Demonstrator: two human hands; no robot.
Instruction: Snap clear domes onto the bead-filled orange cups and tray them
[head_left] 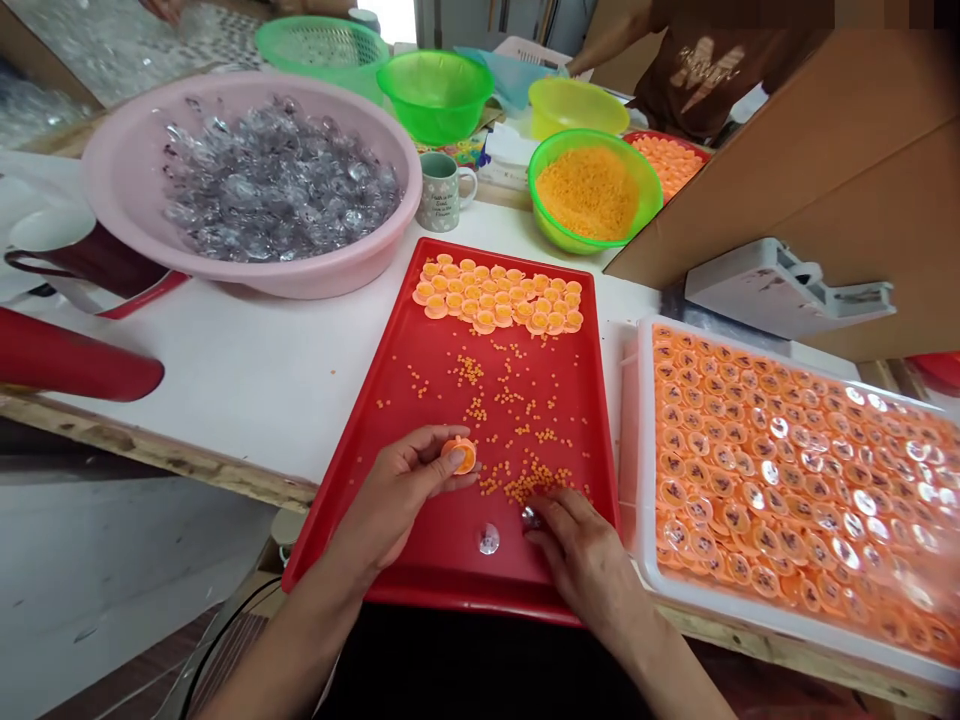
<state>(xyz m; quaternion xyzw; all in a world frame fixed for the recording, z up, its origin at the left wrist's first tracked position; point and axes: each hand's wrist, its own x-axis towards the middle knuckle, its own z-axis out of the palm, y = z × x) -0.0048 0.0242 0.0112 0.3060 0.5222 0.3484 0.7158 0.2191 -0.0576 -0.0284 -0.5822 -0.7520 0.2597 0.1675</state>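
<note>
My left hand (396, 488) pinches a small round orange plastic cup piece (460, 457) between thumb and fingers, above the red tray (427, 570). Low over the tray's right side, my right hand (589, 545) has its fingers closed on a small clear plastic dome (530, 517), partly hidden by the fingertips. Another clear dome (489, 539) lies on the tray between the hands. Small orange beads (536, 482) are heaped just beyond my right fingers and scattered up the tray. Many similar orange cup pieces (495, 296) stand packed along the tray's far end.
Left of the tray, a pink basin (247, 268) holds many clear domes. A mug (439, 192) and a green bowl (559, 235) of orange beads stand behind. On the right are a clear box (649, 500) of dome-topped orange pieces and a cardboard panel (825, 180). A person stands beyond.
</note>
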